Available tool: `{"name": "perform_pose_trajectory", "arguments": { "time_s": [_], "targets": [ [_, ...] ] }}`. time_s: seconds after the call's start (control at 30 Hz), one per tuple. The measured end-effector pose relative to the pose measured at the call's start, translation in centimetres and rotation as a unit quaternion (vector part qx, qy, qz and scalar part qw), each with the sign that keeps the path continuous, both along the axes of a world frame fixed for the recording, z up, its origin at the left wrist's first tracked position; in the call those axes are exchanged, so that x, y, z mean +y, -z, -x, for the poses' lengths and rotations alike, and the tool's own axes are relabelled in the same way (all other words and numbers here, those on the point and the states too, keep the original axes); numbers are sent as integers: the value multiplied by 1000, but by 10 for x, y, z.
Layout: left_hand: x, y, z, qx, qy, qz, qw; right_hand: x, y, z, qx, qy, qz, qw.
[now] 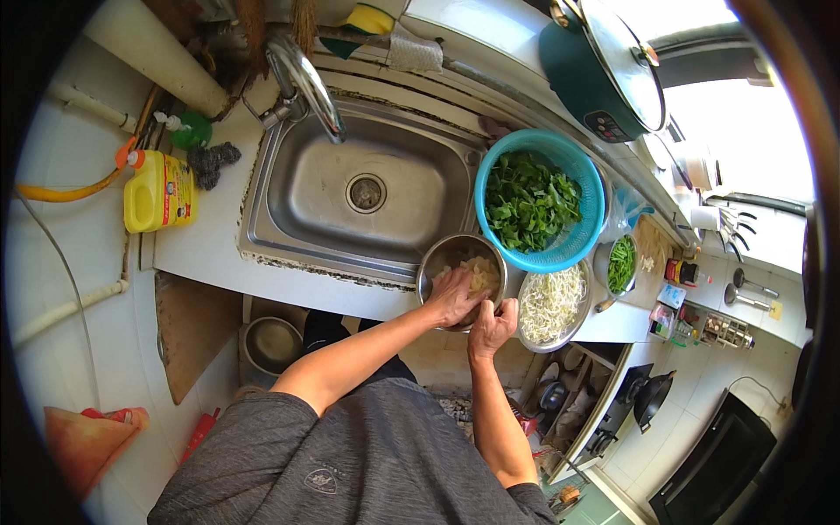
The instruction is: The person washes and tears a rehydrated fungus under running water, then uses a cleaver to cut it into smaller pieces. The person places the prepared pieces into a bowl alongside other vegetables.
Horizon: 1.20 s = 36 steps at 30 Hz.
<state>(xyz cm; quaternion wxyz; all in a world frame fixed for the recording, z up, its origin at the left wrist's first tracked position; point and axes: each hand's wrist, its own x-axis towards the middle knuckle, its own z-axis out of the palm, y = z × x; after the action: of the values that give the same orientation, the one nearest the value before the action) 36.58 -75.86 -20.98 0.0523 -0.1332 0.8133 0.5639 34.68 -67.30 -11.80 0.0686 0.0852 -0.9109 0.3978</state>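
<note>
My left hand (454, 296) reaches into a stainless steel bowl (430, 259), its fingers down among pale yellowish, translucent-looking food pieces (484, 272). Its fingertips are partly hidden, so I cannot tell whether they pinch any piece. At the bowl's near right rim, my right hand (492, 328) is closed on the edge. The bowl rests at the counter's front edge, by the sink's near right corner. Just right of it sits a metal bowl of bean sprouts (552, 305). Behind stands a turquoise plastic basket (594, 197) holding chopped leafy greens (531, 200).
The stainless steel sink (308, 177) has its faucet (315, 85) over the back left. A pot of cut green vegetables (620, 266) stands beside a cutting board (646, 259). Left are a yellow detergent jug (161, 191) and steel wool (213, 164). A green electric pot (600, 72) occupies the sill.
</note>
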Motion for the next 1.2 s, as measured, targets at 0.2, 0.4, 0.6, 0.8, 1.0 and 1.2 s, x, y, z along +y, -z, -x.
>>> {"name": "perform_pose_trajectory", "arguments": {
  "time_s": [0.2, 0.4, 0.6, 0.8, 1.0, 1.2],
  "targets": [
    [-22, -23, -6, 21, -123, -22, 992, 29, 16, -13, -15, 51, 54, 997],
    [-4, -7, -1, -17, -236, -56, 970, 25, 9, -18, -16, 71, 103, 992],
    [5, -18, 9, -108, -248, -305, 913, 31, 2, -17, -62, 83, 173, 979],
    [12, -29, 11, -63, -171, -283, 942, 20, -3, -11, -92, 84, 208, 970],
    [0, -30, 6, 12, -118, -69, 991, 22, 20, -16, -191, 150, 280, 929],
    [4, -29, -8, -59, -50, 3, 997, 44, 53, -38, -293, 209, 462, 811]
  ]
}}
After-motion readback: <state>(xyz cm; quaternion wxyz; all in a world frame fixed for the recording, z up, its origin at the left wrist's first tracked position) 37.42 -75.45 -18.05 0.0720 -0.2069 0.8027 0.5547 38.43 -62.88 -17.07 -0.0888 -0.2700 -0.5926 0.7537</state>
